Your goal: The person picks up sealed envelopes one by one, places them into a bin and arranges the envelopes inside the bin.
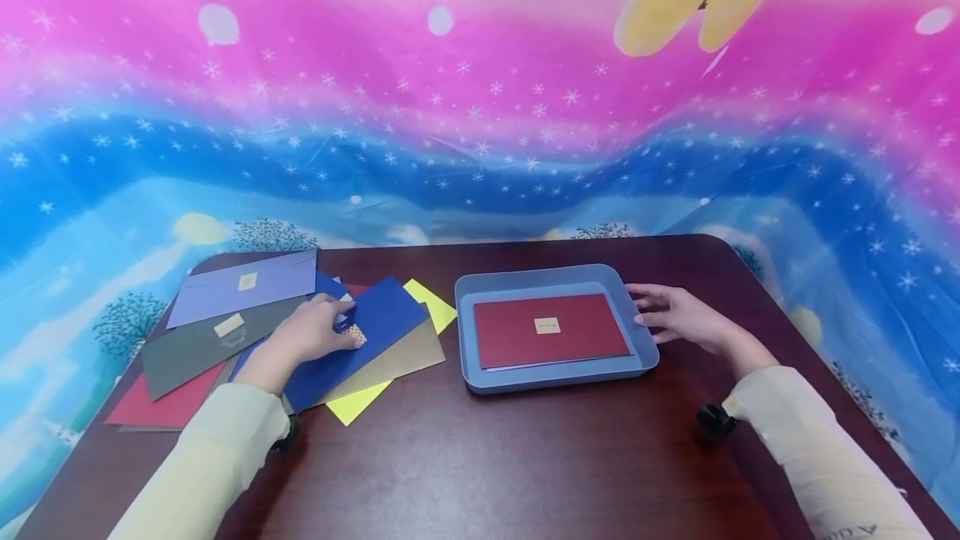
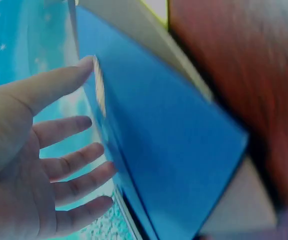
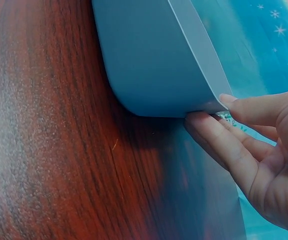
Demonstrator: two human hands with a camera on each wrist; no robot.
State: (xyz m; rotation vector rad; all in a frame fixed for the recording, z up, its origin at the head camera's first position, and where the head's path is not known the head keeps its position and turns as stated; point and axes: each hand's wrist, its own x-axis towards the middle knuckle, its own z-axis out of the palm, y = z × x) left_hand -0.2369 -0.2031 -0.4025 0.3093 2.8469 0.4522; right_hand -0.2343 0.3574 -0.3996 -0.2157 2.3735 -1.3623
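Note:
My left hand (image 1: 315, 327) is over a dark blue envelope (image 1: 397, 307) that lies at an angle on a spread of envelopes. In the left wrist view its thumb tip meets the end of a pale patterned sticker (image 2: 99, 87) on that envelope. The other fingers (image 2: 66, 131) of this hand are spread and fairly straight. At the right side of a blue-grey tray (image 1: 558, 386), my right hand (image 1: 675, 319) holds the edge, thumb at the rim and forefinger below against the outer wall. A dark red envelope (image 1: 510, 332) with a square label (image 1: 547, 326) lies in the tray, on top of another.
Left on the brown table (image 1: 480, 465) are a lavender envelope (image 1: 285, 277), a dark grey one (image 1: 176, 357), a red one (image 1: 161, 398), a tan one (image 1: 420, 352) and yellow ones (image 1: 352, 407), overlapping. A patterned cloth (image 1: 450, 132) hangs behind the table.

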